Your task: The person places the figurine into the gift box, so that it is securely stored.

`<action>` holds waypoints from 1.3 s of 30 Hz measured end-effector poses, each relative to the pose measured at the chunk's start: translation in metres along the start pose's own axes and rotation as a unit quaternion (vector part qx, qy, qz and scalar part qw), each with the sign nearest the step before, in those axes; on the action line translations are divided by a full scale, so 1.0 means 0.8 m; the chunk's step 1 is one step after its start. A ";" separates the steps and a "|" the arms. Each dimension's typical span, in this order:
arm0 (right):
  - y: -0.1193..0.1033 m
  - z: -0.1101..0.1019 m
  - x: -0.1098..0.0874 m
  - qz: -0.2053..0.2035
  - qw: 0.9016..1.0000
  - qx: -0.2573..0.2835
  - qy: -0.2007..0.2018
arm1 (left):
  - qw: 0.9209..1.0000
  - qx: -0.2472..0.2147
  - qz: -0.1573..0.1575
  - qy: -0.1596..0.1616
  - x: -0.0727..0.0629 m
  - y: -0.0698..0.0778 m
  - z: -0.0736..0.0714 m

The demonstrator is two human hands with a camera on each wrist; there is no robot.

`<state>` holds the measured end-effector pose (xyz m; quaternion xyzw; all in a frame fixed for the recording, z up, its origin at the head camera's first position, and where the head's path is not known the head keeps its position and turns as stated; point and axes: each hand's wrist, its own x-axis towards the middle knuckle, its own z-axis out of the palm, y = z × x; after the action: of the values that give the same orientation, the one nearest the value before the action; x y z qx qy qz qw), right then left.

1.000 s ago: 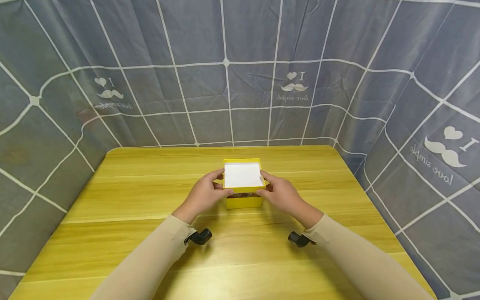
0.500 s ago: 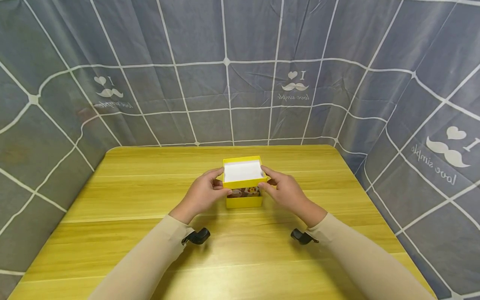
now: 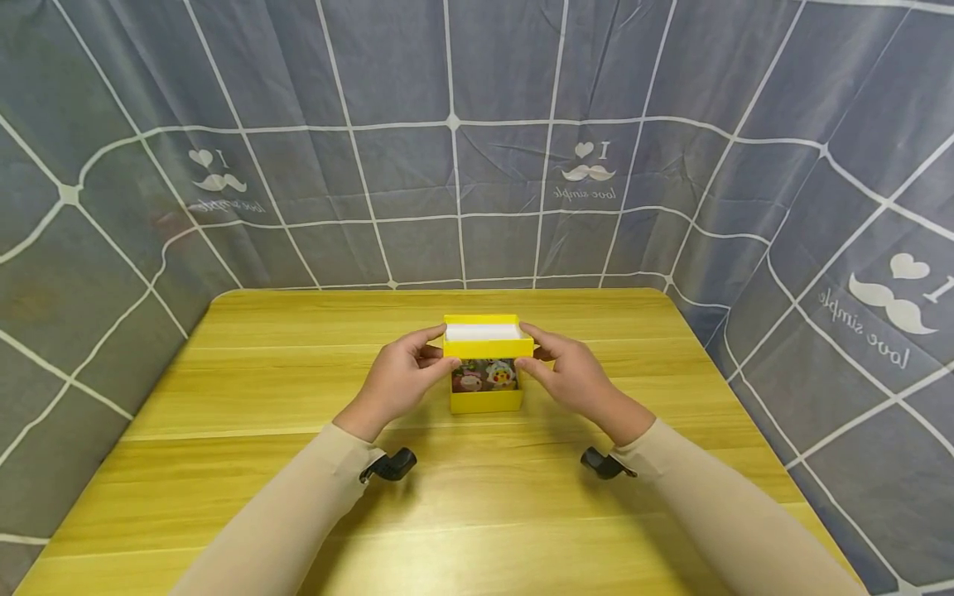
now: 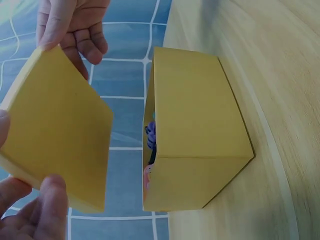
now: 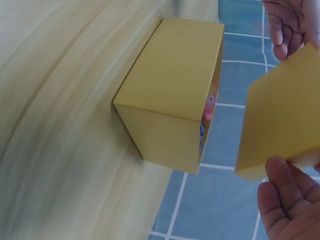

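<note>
A yellow box lid [image 3: 488,348], its white inside partly showing, is held up at its two ends. My left hand [image 3: 397,377] grips the left end, thumb on the near side; my right hand [image 3: 575,377] grips the right end likewise. Below stands the open yellow box [image 3: 486,403] on the table. Small colourful toy figures [image 3: 501,374] lie inside it. In the left wrist view a gap separates the lid [image 4: 60,125] from the box [image 4: 200,105]. The right wrist view shows the same gap between lid [image 5: 285,112] and box [image 5: 165,70].
The box stands on a wood-grain table [image 3: 477,513]. Grey curtains [image 3: 499,182] with white grid lines surround its back and sides. A black wrist camera is on each sleeve, left camera [image 3: 395,464] and right camera [image 3: 602,463].
The lid has risen and tilted, so less of its white inside and more of its near wall shows. The toy figures in the box have come into view. Both hands moved with the lid.
</note>
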<state>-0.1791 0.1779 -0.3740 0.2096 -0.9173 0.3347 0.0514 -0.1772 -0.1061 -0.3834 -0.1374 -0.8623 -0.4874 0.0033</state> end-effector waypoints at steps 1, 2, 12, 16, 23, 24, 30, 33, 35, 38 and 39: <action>0.000 0.000 0.001 -0.001 1.000 -0.001 0.003 | 1.000 0.002 0.002 0.003 0.000 0.001 0.000; 0.000 -0.001 0.001 -0.003 1.000 -0.002 0.006 | 1.000 0.003 0.004 0.006 0.000 0.001 0.000; 0.001 0.000 0.010 -0.035 0.998 0.018 0.049 | 0.999 0.002 0.023 0.043 0.003 0.006 0.006; 0.000 -0.001 0.013 -0.033 0.997 0.035 0.058 | 0.998 -0.001 0.024 0.049 0.005 0.009 0.006; 0.000 -0.003 0.015 -0.010 0.997 0.048 0.054 | 0.998 0.008 0.028 0.051 0.008 0.011 0.006; 0.000 -0.003 0.015 -0.009 0.997 0.046 0.054 | 0.998 0.010 0.028 0.052 0.008 0.012 0.005; 0.001 -0.003 0.016 -0.020 0.997 0.041 0.060 | 0.997 0.020 0.030 0.063 0.010 0.014 0.006; 0.001 -0.003 0.017 -0.024 0.996 0.047 0.066 | 0.997 0.017 0.038 0.068 0.011 0.015 0.006; 0.001 -0.002 0.018 -0.025 0.996 0.052 0.071 | 0.996 0.012 0.048 0.071 0.012 0.015 0.006; 0.000 -0.001 0.018 -0.025 0.995 0.059 0.077 | 0.995 0.000 0.061 0.073 0.012 0.015 0.005; 0.000 -0.001 0.018 -0.025 0.995 0.062 0.079 | 0.995 -0.001 0.064 0.074 0.012 0.015 0.005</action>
<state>-0.1927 0.1735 -0.3699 0.2076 -0.8824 0.4050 0.1190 -0.1832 -0.0945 -0.3740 -0.1560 -0.8484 -0.4961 0.0985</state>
